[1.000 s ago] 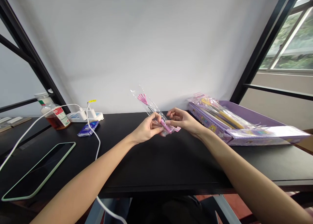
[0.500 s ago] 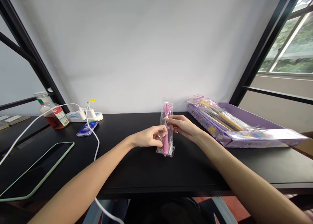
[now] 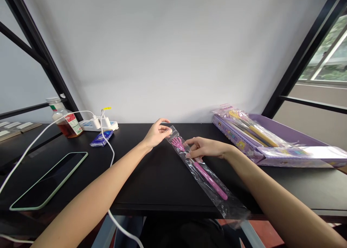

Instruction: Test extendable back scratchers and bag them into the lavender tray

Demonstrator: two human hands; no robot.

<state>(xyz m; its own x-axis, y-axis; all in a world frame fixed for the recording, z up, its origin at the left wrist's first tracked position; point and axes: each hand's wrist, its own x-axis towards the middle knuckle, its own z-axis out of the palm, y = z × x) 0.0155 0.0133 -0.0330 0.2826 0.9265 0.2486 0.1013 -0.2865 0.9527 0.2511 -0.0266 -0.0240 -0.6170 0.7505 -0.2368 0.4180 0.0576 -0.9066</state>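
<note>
A pink back scratcher (image 3: 210,178) with a hand-shaped head lies slantwise inside a clear plastic bag (image 3: 234,211), its head toward the wall and its handle toward me. The bag's lower end reaches over the front edge of the desk. My left hand (image 3: 158,133) pinches the bag's upper end between thumb and finger. Just below the scratcher's head, my right hand (image 3: 202,147) is closed around the neck through the plastic. The fingers of that hand hide part of the shaft.
On the right sits a purple box (image 3: 273,123) with several wrapped scratchers (image 3: 253,130). To the left are a phone (image 3: 50,181), a blue packet (image 3: 101,138), a power strip (image 3: 114,125) and a bottle (image 3: 66,123). A white cable (image 3: 111,152) crosses the black desk (image 3: 141,190).
The bagged scratcher has gone from nearly upright to slanting, its handle swung right and toward me. My left hand has moved from the handle up to the bag's top end.
</note>
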